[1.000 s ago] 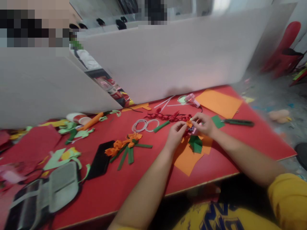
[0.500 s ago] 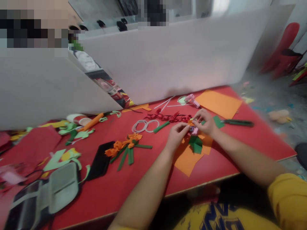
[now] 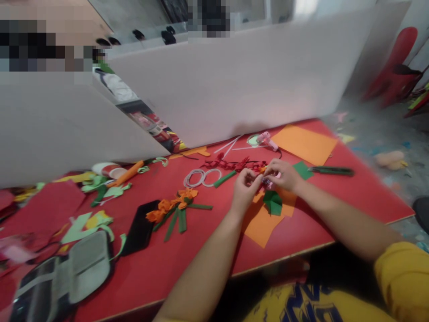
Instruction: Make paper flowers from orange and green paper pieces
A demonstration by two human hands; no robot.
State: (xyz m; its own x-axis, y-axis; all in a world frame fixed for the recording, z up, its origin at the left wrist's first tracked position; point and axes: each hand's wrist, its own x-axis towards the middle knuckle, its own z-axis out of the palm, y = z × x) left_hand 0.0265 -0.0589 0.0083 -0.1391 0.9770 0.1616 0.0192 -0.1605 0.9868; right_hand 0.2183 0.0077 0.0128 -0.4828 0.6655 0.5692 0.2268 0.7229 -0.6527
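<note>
Over the red table, my left hand [image 3: 246, 185] and my right hand [image 3: 281, 175] meet with fingertips pinched together. Between them shows a bit of a small orange paper piece [image 3: 263, 170], mostly hidden by the fingers. Just below the fingertips lies a small pink and dark patterned thing [image 3: 268, 182], too blurred to name. Under my hands are orange paper sheets [image 3: 264, 230] with a folded green paper piece [image 3: 273, 203] on top. A chain of red paper flowers [image 3: 231, 164] stretches behind my left hand. Orange paper flowers with green strips [image 3: 181, 199] lie to the left.
A pink glue gun [image 3: 267, 141] stands near the white panel [image 3: 234, 85]. A cutter knife [image 3: 331, 171] and an orange sheet [image 3: 306, 144] lie right. Leftward are clear rings [image 3: 194, 178], a black phone-like slab [image 3: 140, 228], an open grey case [image 3: 90, 264] and paper scraps.
My fingertips have drawn closer together and slightly lower, the right hand shifting a little left. Less of the orange piece shows between them now.
</note>
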